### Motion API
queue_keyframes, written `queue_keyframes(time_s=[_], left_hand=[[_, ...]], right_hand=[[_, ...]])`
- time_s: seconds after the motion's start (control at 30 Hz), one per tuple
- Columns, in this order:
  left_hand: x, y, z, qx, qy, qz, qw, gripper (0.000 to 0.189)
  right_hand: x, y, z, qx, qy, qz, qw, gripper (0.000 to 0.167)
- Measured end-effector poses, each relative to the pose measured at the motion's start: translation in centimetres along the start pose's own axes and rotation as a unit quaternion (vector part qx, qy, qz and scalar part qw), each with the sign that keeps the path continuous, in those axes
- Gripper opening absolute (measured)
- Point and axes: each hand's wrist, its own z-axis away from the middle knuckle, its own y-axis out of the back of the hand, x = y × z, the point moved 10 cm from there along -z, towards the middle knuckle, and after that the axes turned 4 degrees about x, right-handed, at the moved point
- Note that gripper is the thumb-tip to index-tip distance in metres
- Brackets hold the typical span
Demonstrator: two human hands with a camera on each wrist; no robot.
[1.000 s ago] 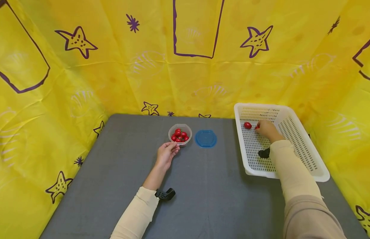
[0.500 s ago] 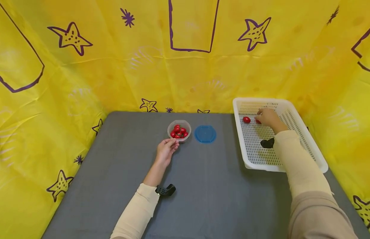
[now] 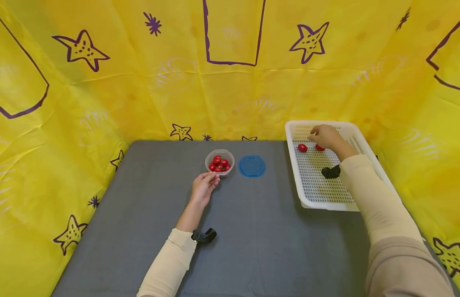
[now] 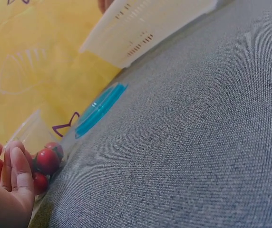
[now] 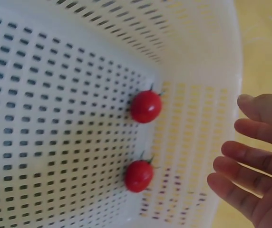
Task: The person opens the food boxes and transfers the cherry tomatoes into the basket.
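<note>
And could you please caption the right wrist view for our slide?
Two tomatoes in a white slotted basket, the right hand's fingers not touching them.

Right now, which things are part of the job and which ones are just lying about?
Part of the job, it seems:
tub, with the left hand at its rim
tomatoes, in the tub and the basket
basket, with the right hand at its far end

Just there:
lid, untouched beside the tub, though it might fit it
yellow cloth
table
</note>
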Motion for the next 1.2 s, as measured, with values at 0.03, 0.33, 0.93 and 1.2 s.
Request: queue_keyframes(time_s=[0.03, 0.33, 0.93, 1.2], left_hand=[[0.0, 0.0, 0.0, 0.001, 0.001, 0.001, 1.0000, 0.006], [0.2, 0.0, 0.0, 0.004, 0.000, 0.004, 1.0000, 0.006], [-0.5, 0.1, 0.2, 0.006, 0.016, 0.012, 0.9998, 0.006], [-0.2, -0.1, 0.2, 0.001, 0.012, 0.014, 0.9998, 0.005]], right_hand=[[-0.4, 0.2, 0.0, 0.001, 0.002, -0.005, 1.0000, 0.041], [-4.8, 1.4, -0.3, 0.006, 0.033, -0.033, 0.9989, 0.039], [-12.8, -1.0, -1.0, 0.039, 0.113, -0.048, 0.9917, 0.032], [-16.4, -2.0, -1.2, 0.051, 0.149, -0.069, 0.9852, 0.029]])
